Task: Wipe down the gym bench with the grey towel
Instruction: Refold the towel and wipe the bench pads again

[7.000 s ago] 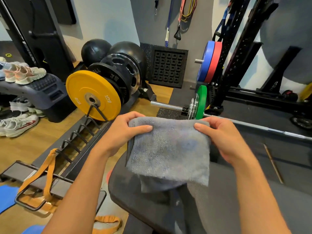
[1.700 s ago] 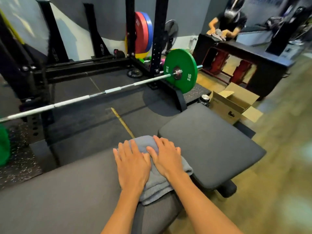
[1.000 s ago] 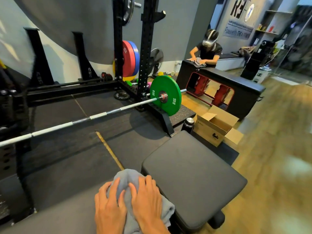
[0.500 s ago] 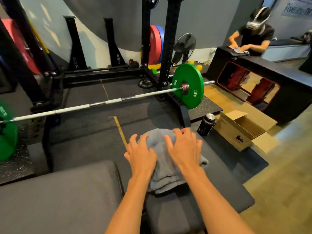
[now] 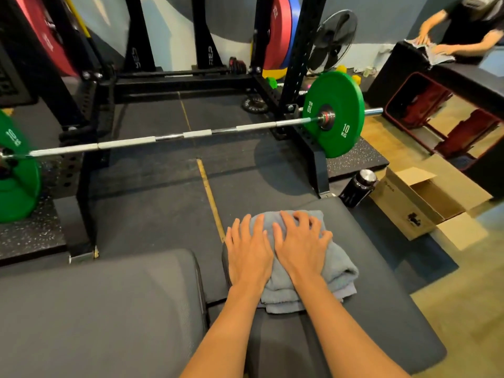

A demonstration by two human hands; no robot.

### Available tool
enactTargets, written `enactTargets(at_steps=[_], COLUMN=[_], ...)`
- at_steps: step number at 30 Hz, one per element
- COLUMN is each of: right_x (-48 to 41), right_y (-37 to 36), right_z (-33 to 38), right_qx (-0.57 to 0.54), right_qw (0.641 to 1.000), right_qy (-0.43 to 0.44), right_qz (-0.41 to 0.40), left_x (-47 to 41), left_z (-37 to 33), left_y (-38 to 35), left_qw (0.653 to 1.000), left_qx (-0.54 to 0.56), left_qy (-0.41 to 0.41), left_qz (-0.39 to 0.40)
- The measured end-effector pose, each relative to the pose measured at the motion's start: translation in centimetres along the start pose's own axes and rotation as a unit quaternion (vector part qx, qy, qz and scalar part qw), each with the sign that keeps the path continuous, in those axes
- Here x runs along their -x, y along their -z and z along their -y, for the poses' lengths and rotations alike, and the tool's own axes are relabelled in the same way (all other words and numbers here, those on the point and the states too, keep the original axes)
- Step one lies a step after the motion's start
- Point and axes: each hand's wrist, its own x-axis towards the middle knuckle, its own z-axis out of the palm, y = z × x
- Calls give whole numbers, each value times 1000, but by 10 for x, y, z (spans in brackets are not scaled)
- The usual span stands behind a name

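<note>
Pressing flat on the folded grey towel [image 5: 308, 271], both hands work side by side on the smaller pad of the gym bench [image 5: 381, 309]: the left hand [image 5: 249, 253] covers the towel's left edge, the right hand [image 5: 301, 242] its middle, fingers spread. Neither grip is closed around the cloth; the palms and open fingers simply bear down on it, so the towel is pinned against the worktop, not held. It lies bunched in several layers near the far left corner of this pad, just beside the gap that separates it from the longer pad [image 5: 103, 309] at the lower left. How much has been wiped cannot be read from the surface, since both pads look equally matte and dry, with no streaks or damp marks; as a judgement, the wiping is under way, with the near and right portions of the small pad likely left to cover, and the long pad's state unknown. Beyond the bench lies dark rubber flooring with a yellow line, a black bottle [image 5: 358, 188] and an open cardboard box [image 5: 420, 203] to the right, then a barbell [image 5: 174, 136] carrying a green plate [image 5: 336, 114], and the black rack [image 5: 300, 50] behind.
</note>
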Motion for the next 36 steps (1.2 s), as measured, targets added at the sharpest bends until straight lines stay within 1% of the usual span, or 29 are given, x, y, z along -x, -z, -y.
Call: enactTargets(at_steps=[4, 8, 10, 12, 14, 16, 18, 20, 22, 25, 29, 33, 36], right_x=[3, 6, 12, 24, 33, 28, 11, -12, -35, -62, -85, -88, -73], right_y=[1, 5, 8, 10, 10, 9, 5, -1, -6, -10, -10, -6, -2], right_z=[2, 1, 2, 9, 16, 18, 10, -9, -34, -73, -122, -161, -167], right_qx=[-1, -7, -20, -32, -31, -37, -52, -60, -71, -70, -78, -121, -105], right_qw=[1000, 1000, 999, 998, 997, 995, 991, 986, 983, 986, 991, 986, 988], right_qy=[3, 11, 24, 47, 70, 86, 107, 134, 142, 122, 83, -17, -14], right_qz=[-14, 3, 10, 6, 13, 31, 51, 76, 94, 87, 75, 115, 115], left_x=[5, 8, 15, 27, 36, 34, 23, 10, -2, -21, -38, -47, -39], left_z=[0, -3, -2, 3, 8, 9, -1, -22, -44, -80, -122, -151, -155], left_y=[8, 16, 19, 22, 22, 21, 15, 4, -12, -35, -62, -82, -85], left_qw=[1000, 999, 998, 998, 995, 993, 995, 996, 996, 995, 992, 992, 993], left_qx=[21, 34, 40, 49, 73, 87, 58, -5, -55, -94, -122, -111, -94], left_qy=[-11, -32, -38, -33, -18, 4, 27, 37, 42, 35, -5, -59, -77], left_qz=[13, 19, 2, -38, -68, -77, -82, -80, -61, -28, -12, 4, 3])
